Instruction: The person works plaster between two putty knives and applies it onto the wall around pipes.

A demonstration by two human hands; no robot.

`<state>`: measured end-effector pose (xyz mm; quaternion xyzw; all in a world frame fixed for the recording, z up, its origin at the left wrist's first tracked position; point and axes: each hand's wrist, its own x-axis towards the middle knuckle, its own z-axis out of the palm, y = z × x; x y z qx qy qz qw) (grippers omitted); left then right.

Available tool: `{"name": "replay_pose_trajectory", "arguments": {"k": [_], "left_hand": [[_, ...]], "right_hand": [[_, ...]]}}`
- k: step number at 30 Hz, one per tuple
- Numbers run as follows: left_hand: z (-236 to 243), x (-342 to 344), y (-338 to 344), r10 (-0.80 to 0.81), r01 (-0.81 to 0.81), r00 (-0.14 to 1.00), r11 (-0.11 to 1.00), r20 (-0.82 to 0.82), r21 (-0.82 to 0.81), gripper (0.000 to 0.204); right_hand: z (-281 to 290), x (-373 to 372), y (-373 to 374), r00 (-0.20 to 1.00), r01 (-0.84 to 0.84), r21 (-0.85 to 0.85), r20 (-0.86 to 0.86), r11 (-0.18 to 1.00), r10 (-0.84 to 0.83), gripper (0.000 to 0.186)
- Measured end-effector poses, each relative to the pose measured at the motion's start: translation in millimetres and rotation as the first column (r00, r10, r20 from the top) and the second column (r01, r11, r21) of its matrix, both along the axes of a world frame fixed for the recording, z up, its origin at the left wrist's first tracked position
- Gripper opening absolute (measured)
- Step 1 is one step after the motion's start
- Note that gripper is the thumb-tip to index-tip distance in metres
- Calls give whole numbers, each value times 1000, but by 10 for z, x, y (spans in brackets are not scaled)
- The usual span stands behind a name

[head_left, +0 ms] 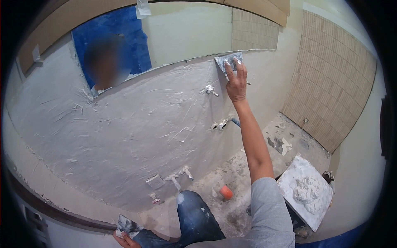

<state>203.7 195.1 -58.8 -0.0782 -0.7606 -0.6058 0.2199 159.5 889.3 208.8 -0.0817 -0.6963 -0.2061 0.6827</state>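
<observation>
the right hand, fingers slightly spread, holds a flat blade against the wall by the mirror edge; the left hand pinches a second blade — pipe stubs jut nearby, a paste-heaped board standing right.

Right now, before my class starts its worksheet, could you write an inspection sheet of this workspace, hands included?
Surface: wall coated pale grey, with ridges and streaks.
Job's things: two flat blades, one high at the wall, one low at left; whitish paste heaped on a board.
Clutter: orange-red object and scattered scraps on the floor.
Hands: right hand raised, gripping one blade; left hand holding the other.
Cables: nothing seen.
Surroundings: pipe stub projecting from the wall; beige tiled panel at right.
</observation>
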Motion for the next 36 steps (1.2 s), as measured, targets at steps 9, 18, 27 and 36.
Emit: {"name": "replay_pose_trajectory", "arguments": {"k": [9,18,27,36], "left_hand": [[22,-18,123,-24,21,998,999,65,46,38],[-6,-35,217,-60,54,994,996,88,72,38],[-53,-62,190,-52,47,997,996,61,72,36],[-37,-11,42,-10,8,998,1000,61,20,36]], "right_hand": [[8,-26,15,995,-82,-62,46,995,85,79],[9,68,-43,987,-96,-131,117,987,112,75],[-242,389,-321,999,-45,-281,-29,959,38,53],[462,638,-648,987,-76,-637,-159,767,-34,33]]}}
